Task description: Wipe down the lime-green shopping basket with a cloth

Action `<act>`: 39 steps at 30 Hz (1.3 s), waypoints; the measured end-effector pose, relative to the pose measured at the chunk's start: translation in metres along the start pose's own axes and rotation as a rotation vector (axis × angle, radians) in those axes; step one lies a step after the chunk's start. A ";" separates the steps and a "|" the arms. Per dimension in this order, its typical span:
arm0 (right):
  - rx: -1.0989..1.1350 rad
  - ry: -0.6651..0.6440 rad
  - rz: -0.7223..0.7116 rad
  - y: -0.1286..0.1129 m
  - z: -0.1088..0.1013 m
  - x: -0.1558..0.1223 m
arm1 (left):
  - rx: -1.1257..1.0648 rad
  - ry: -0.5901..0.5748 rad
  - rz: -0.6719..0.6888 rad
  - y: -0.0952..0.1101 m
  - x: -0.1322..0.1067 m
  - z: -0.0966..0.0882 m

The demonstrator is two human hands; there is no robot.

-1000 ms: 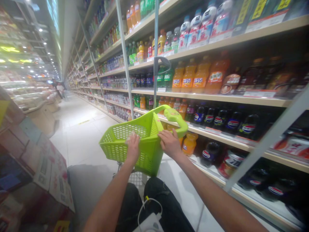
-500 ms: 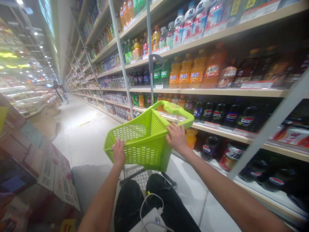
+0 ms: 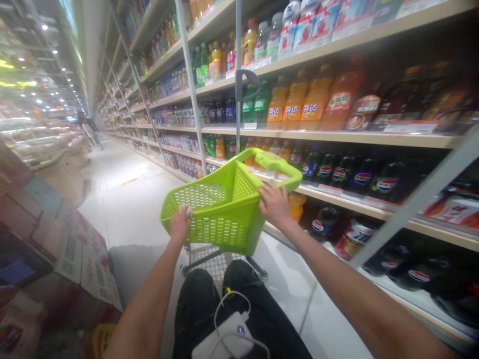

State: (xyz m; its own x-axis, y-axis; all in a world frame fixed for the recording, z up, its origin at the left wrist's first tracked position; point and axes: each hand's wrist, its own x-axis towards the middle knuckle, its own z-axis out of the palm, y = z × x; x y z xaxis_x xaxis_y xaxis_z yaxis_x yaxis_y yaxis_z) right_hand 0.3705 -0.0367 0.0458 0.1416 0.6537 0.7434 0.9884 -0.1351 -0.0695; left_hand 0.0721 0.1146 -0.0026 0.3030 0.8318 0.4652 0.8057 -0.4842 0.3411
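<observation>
A lime-green plastic shopping basket [image 3: 220, 227] sits on a small wheeled metal frame [image 3: 213, 262] in front of my legs. My left hand [image 3: 180, 223] is closed over the basket's near left rim, with something pale showing at its fingertips. My right hand [image 3: 275, 204] grips the basket's right rim, just below its green handle [image 3: 279, 167]. The basket's mesh inside looks bare from here.
Long shelves of drink bottles [image 3: 314, 102] run along the right side of the aisle, orange ones above dark cola bottles [image 3: 359, 177]. Stacked cardboard boxes [image 3: 67, 249] stand on the left. A white tiled floor [image 3: 123, 199] stretches ahead. A person [image 3: 88, 129] stands far down the aisle.
My left hand slid from the basket's back wall to its left rim. The right hand shifted up along the right rim, and the basket swung slightly right and level.
</observation>
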 end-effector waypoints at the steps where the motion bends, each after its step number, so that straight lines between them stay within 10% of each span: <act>1: -0.001 0.002 0.006 0.001 0.001 0.001 | -0.037 -0.006 0.015 0.001 0.001 0.001; 7: 0.017 0.077 0.075 -0.013 0.005 0.003 | -0.495 0.158 -0.164 0.023 -0.002 0.006; 14: 0.530 0.007 -0.154 -0.115 0.026 -0.015 | -1.047 0.100 -0.509 0.068 -0.013 0.000; 25: 0.759 0.038 0.273 -0.174 0.065 -0.018 | -1.715 -0.004 -0.662 0.113 -0.040 -0.014; 35: 0.819 0.023 0.338 -0.156 0.048 -0.034 | -1.630 -0.136 -0.709 0.115 -0.057 -0.018; 39: 0.615 -0.071 0.172 -0.171 0.001 -0.017 | -1.365 -0.092 -0.477 0.113 -0.054 -0.018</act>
State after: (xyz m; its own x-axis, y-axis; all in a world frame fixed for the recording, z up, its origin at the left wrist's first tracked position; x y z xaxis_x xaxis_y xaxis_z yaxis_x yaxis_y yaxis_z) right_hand 0.1991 -0.0240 0.0438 0.2834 0.7112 0.6433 0.7991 0.1957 -0.5684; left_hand 0.1378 0.0099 0.0261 0.2229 0.9735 0.0512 -0.2508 0.0065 0.9680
